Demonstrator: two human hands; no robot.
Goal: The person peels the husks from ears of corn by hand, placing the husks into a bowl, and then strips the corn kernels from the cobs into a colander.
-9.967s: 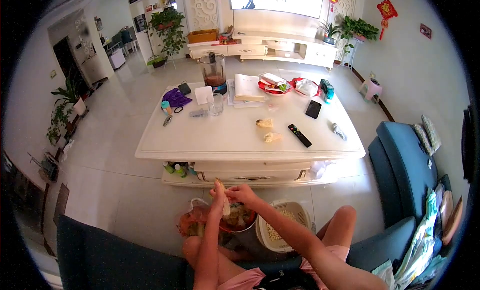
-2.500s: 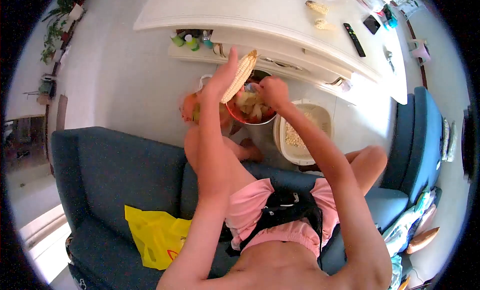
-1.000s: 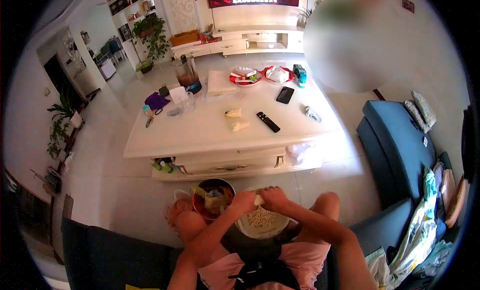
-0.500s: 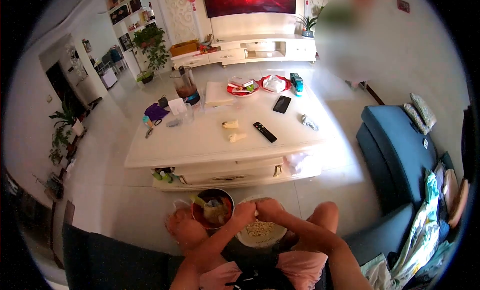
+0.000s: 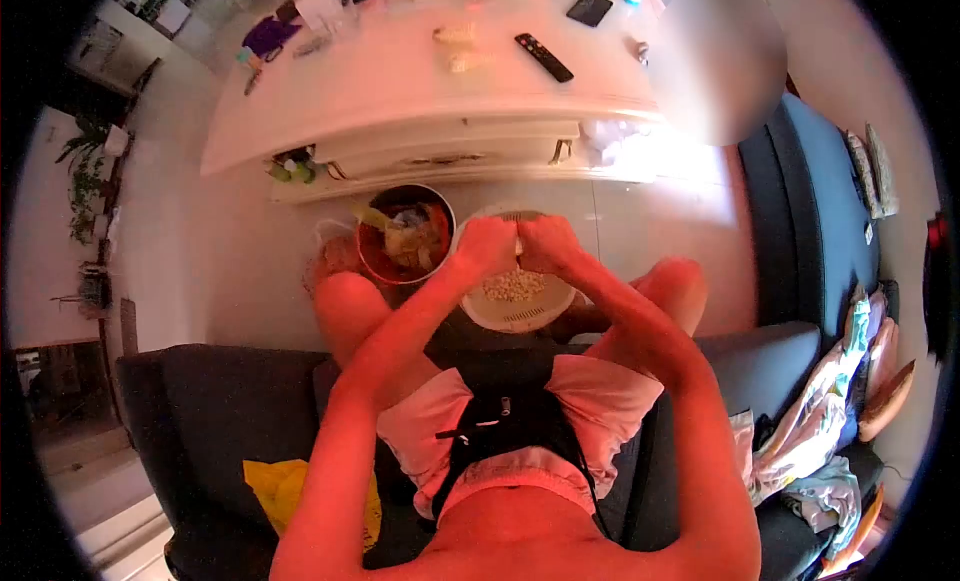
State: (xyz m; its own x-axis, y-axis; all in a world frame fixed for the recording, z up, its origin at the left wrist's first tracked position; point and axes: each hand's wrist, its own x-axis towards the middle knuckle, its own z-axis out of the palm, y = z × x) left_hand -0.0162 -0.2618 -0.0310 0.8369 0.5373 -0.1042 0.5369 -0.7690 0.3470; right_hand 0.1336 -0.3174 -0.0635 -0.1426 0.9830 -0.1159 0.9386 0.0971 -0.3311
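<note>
Both hands are closed and touch each other above a white basket [image 5: 520, 316] of loose corn kernels [image 5: 515, 286]. Between my left hand [image 5: 487, 243] and my right hand [image 5: 548, 243], a small pale part of a corn cob [image 5: 519, 245] shows; the fingers hide the rest. Just left of the basket stands a round metal pot [image 5: 446, 213] with husks and scraps [image 5: 412, 241] inside. Two pale pieces of corn lie on the table, one a partly stripped cob [image 5: 455, 34], the other [image 5: 466, 61] nearer its front edge.
The white table [image 5: 370, 91] stands ahead, with a remote [image 5: 544, 58], a phone [image 5: 590, 10] and a purple cloth [image 5: 270, 38] on it. A plastic bag [image 5: 335, 249] is left of the pot. A yellow bag [image 5: 290, 491] lies on the dark sofa [image 5: 210, 411].
The view has tilted down, and its light has turned red. Compared with 2.5 seconds ago, my hands have come together over the basket; the whole cob then in my left hand is now mostly hidden.
</note>
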